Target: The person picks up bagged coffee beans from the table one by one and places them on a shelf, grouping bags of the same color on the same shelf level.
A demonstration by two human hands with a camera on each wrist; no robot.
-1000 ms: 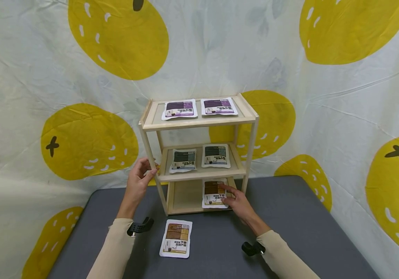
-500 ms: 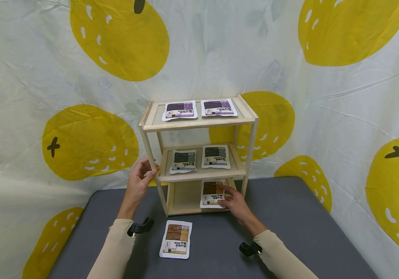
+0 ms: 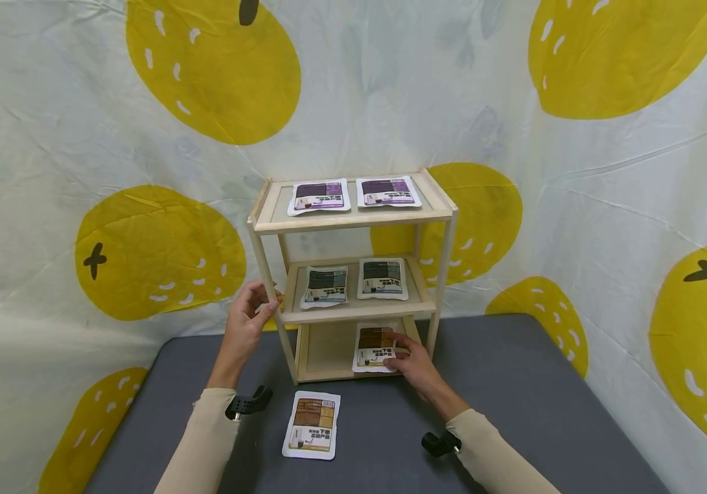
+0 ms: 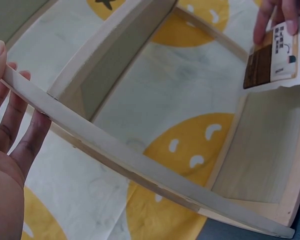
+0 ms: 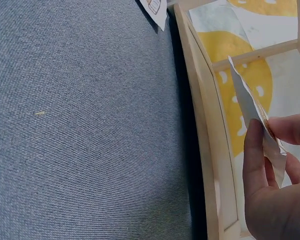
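My left hand [image 3: 246, 317] grips the front left post [image 4: 115, 145] of a three-tier wooden shelf [image 3: 356, 315], thumb on one side and fingers on the other. Between thumb and fingers, my right hand [image 3: 419, 367] pinches a white-edged brown pouch [image 3: 371, 346] by its right side, over the bottom tier. Seen edge-on in the right wrist view, that pouch [image 5: 247, 97] hangs above the tier, tilted. A second brown pouch [image 3: 311, 425] lies flat on the dark table in front of the shelf.
Two purple pouches [image 3: 319, 196] lie on the top tier. The middle tier bears two dark green pouches [image 3: 325, 285]. Behind the shelf hangs a pale cloth [image 3: 353, 82] with large yellow fruit prints. Grey-blue fabric covers the table [image 3: 514, 384].
My right hand has moved slightly left with the brown pouch, over the bottom tier. The left hand has stayed on the post.
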